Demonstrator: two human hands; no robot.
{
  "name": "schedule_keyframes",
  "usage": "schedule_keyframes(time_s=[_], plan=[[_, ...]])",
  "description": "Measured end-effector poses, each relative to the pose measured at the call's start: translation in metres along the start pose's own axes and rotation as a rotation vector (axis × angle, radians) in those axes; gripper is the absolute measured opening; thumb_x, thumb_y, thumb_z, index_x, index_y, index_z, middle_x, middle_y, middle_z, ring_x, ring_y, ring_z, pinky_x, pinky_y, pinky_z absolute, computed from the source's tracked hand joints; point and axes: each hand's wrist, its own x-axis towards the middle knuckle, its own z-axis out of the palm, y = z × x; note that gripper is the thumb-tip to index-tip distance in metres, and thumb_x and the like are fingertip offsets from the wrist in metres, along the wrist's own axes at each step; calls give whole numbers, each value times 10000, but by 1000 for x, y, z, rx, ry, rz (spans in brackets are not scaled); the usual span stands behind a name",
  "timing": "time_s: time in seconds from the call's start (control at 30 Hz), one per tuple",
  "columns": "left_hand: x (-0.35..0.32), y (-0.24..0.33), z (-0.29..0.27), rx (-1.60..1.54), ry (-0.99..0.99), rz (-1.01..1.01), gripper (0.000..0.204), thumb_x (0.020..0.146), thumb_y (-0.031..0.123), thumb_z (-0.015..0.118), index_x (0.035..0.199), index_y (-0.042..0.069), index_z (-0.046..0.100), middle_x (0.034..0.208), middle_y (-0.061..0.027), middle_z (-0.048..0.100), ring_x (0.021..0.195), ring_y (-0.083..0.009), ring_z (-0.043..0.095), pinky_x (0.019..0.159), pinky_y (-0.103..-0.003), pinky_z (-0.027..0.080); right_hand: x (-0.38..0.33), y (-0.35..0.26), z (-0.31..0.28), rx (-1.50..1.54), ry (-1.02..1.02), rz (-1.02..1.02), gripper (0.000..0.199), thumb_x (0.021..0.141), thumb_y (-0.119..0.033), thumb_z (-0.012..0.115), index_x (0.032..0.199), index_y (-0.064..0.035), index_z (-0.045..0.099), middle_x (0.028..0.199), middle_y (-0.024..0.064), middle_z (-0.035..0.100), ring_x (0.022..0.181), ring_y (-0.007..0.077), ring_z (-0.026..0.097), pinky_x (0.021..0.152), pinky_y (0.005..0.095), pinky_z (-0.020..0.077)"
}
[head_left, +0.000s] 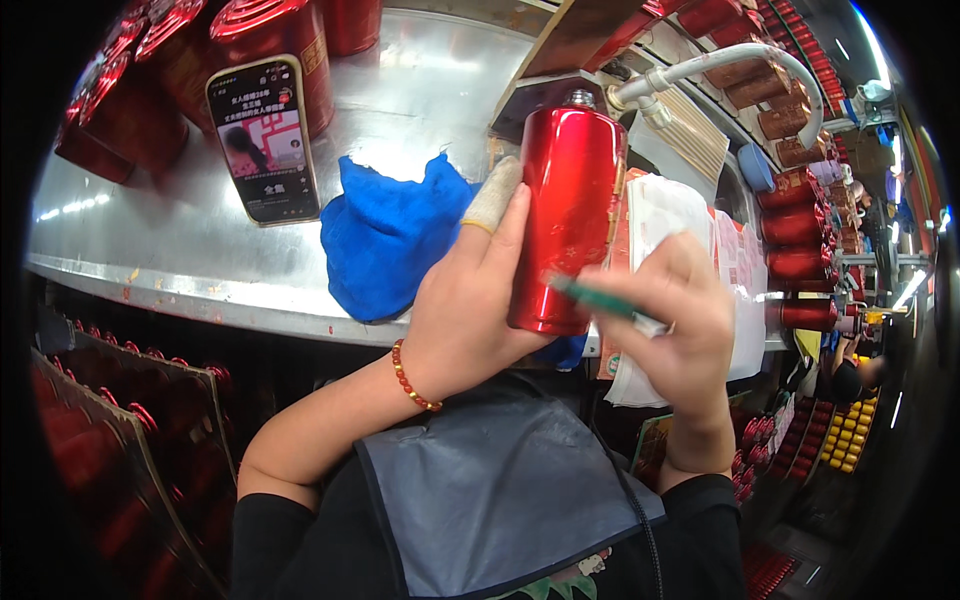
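A shiny red metallic bottle (568, 220) with a narrow silvery neck stands slightly tilted in front of me. My left hand (467, 285) is wrapped round its left side and lower end. A pale fabric finger cover (495, 195) sits on one of its fingers, and a beaded bracelet circles the wrist. My right hand (680, 315), smeared by motion, is closed on a slim green pen-like tool (598, 297). The tool's tip is at the bottle's lower front; whether it touches cannot be made out. A crumpled blue cloth (390, 235) lies left of my left hand.
A phone (262, 140) leans against large red canisters (270, 40) at the back left of the metal worktop (200, 265). White paper sheets (670, 210) lie right of the bottle. A curved pale pipe (740, 55) arches behind. Racks of red canisters (800, 230) stand further right.
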Motion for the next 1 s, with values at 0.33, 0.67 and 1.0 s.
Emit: schedule_keyframes(time_s=[0.33, 0.67, 1.0], plan=[[-1, -18, -4, -8, -83, 67, 1160, 694, 268, 927, 1560, -88, 241, 1527, -348, 359, 1378, -474, 460, 1089, -458, 462, -15, 17, 3, 48, 68, 70, 387, 668, -16, 852, 1040, -110, 804, 756, 37, 548, 731, 208, 520, 632, 333, 424], [0, -23, -4, -34, -139, 73, 1183, 697, 287, 926, 1569, -90, 221, 1570, -322, 330, 1462, -455, 354, 1188, -481, 325, -8, 24, -14, 94, 111, 90, 291, 728, -27, 851, 1008, -77, 793, 752, 33, 562, 738, 186, 517, 634, 304, 397], [1, -23, -5, -23, -162, 51, 1199, 688, 298, 932, 1573, -83, 219, 1566, -321, 339, 1454, -451, 367, 1181, -479, 337, 38, 42, -19, 100, 106, 69, 262, 778, -2, 805, 1033, -61, 780, 798, 34, 539, 736, 164, 512, 637, 301, 379]])
